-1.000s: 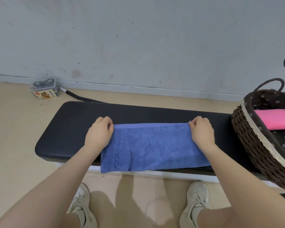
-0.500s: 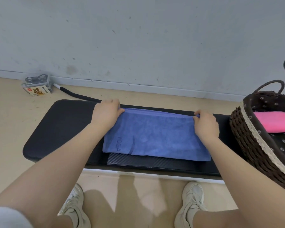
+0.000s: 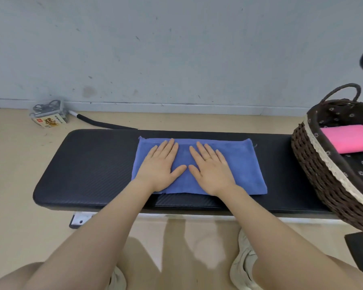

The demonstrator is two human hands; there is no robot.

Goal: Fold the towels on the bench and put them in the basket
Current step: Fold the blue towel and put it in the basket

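The blue towel (image 3: 199,166) lies folded in the middle of the frame on the desk (image 3: 88,164). Left hand (image 3: 158,167) and right hand (image 3: 211,169) press it, fingers straight. It looks soft and floppy (grab both short ends). The basket (image 3: 314,164) waits at right.

The towel (image 3: 199,166) lies on the bench (image 3: 88,170); both hands rest on it. Right of the towel, the basket (image 3: 323,181) holds another towel (image 3: 350,138).

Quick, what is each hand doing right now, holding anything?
Left hand: open, fingers straight, pressing flat on the blue towel.
Right hand: open, fingers straight, pressing flat on the same towel.
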